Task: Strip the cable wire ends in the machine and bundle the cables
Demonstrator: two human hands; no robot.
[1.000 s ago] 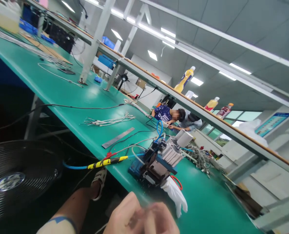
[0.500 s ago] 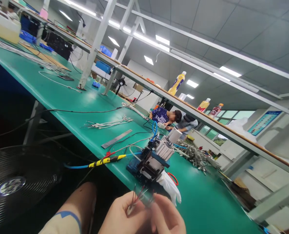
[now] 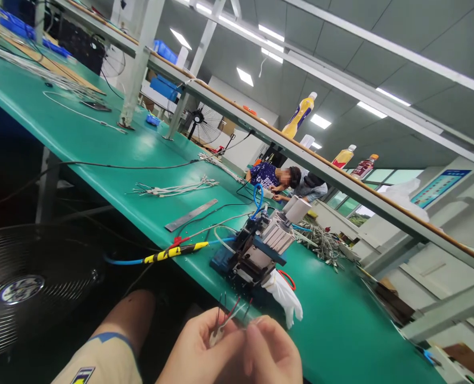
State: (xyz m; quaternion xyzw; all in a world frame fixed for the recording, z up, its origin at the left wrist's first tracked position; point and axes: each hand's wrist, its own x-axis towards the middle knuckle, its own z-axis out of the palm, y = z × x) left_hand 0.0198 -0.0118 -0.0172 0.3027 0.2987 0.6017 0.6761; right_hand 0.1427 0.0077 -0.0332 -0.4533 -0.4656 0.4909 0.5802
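My left hand (image 3: 199,352) and my right hand (image 3: 274,354) meet at the bottom of the view, both pinched on a small cable end with thin red and black wires (image 3: 227,314) sticking up from my fingers. Just beyond them a small pneumatic wire machine (image 3: 256,250) with a blue hose stands on the green bench (image 3: 101,144). A white glove (image 3: 285,298) lies at the machine's near right side.
A steel ruler (image 3: 191,215) and a bundle of white cables (image 3: 173,189) lie left of the machine; a heap of cables (image 3: 324,244) lies behind it. A floor fan (image 3: 24,282) stands at lower left. Another person (image 3: 280,181) works further along. Drink bottles (image 3: 300,114) stand on the shelf.
My hands have risen into view from a blur and now hold the wires up clearly. The view has swung slightly; the bench and machine stay put.
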